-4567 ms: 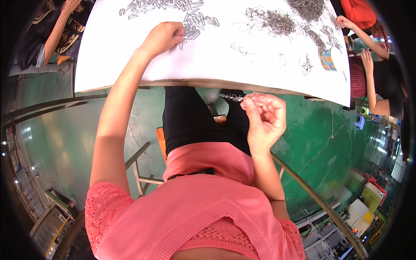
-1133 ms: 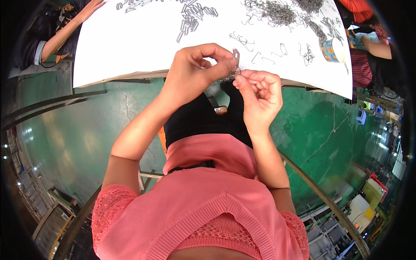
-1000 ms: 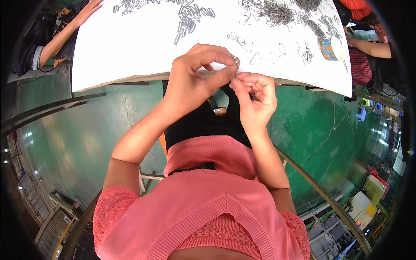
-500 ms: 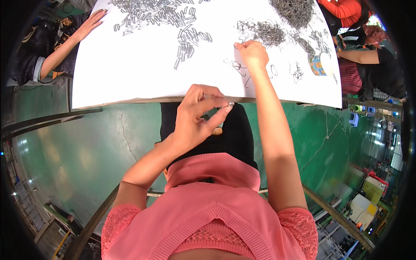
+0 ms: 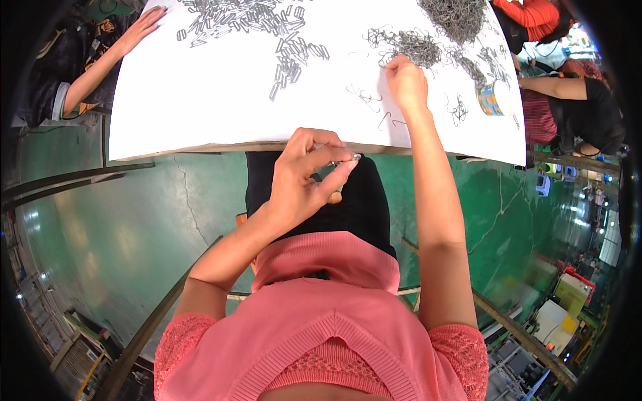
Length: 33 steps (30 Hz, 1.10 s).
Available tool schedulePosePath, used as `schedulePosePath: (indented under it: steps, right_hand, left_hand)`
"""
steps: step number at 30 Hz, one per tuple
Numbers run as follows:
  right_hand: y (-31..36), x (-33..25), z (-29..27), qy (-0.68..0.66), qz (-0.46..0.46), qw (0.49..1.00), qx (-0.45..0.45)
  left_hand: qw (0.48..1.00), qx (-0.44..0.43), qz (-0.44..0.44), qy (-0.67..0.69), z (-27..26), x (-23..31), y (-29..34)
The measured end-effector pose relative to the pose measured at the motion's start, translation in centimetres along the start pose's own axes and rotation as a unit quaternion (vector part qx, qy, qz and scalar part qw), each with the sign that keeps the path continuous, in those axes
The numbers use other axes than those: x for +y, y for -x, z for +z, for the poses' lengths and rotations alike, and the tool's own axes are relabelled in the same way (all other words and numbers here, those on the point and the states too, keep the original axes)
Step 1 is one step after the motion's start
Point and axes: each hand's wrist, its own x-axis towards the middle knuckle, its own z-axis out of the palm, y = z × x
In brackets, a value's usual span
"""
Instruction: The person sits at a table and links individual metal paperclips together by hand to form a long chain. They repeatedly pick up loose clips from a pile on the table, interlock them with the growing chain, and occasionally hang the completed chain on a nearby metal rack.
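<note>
Above my lap, by the table's near edge, my left hand pinches a small shiny metal piece between thumb and fingertips. A tan rounded end shows just below that hand; I cannot tell what it belongs to. My right hand is reached out over the white tabletop, its fingers closed together. Any item in those fingers is hidden. Right in front of it lies a tangle of thin dark wire hooks. A few loose hooks are scattered to its left and nearer to me.
Many flat metal loops spread over the far left. A bigger heap of dark wire pieces lies far right, with a patterned round tub nearer. Another person's hand rests on the left edge; other people sit at the right.
My right hand has moved rightward, closer beneath the hook tangle. Loose hooks close to it lie differently. My left hand keeps its pinch in nearly the same place.
</note>
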Motion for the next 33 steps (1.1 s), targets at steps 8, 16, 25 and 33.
schedulePosePath:
  steps: [8,16,25,33]
  right_hand:
    - [8.9,-3.4,-5.9,-0.519,0.101,0.84,-0.122]
    - [16.6,-4.5,-8.1,-0.623,0.082,0.763,-0.155]
    - [16.9,-5.3,-7.3,-0.569,-0.024,0.821,-0.025]
    - [18.4,-5.5,-7.2,-0.551,-0.052,0.833,-0.007]
  left_hand:
    - [1.0,0.0,0.005,-0.015,0.3,0.4,0.0]
    - [0.998,-0.019,0.024,-0.05,0.9,1.0,-0.3]
    - [0.998,-0.026,0.027,-0.045,1.1,1.1,0.1]
    - [0.89,0.065,0.016,-0.451,-3.6,-10.8,-4.4]
